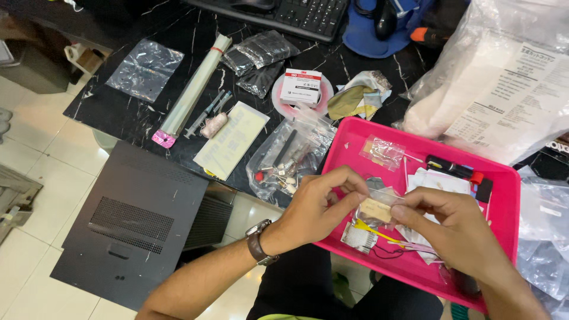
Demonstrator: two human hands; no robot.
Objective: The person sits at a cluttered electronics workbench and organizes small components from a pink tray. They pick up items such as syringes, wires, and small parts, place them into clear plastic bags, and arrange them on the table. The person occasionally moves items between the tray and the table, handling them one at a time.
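Taking the pink tray as the landmark, far off to its left a dark perforated metal panel leans over the tiled floor below the tabletop, a black marbled surface. On that tabletop, still well left of the tray, lie an empty clear bag, a long pale tube with a pink end, two syringes and a cream-coloured card. Nearer, just beside the tray's left wall, sits a clear bag of small polishing bits, and behind that, a small red-and-white box rests on a roll of tape. Over the tray's near left corner the left hand, a watch on its wrist, has thumb and forefinger pinched shut on one edge of a small clear zip bag holding a tan piece. The right hand pinches the opposite edge of the same bag in the same narrow grip, so the bag hangs stretched between both hands just above the tray's floor. Inside the tray, behind the hands, lie another small clear packet, a black-and-red tool and white papers. Beyond the tray's far right wall bulges a big clear plastic sack with a printed sheet.
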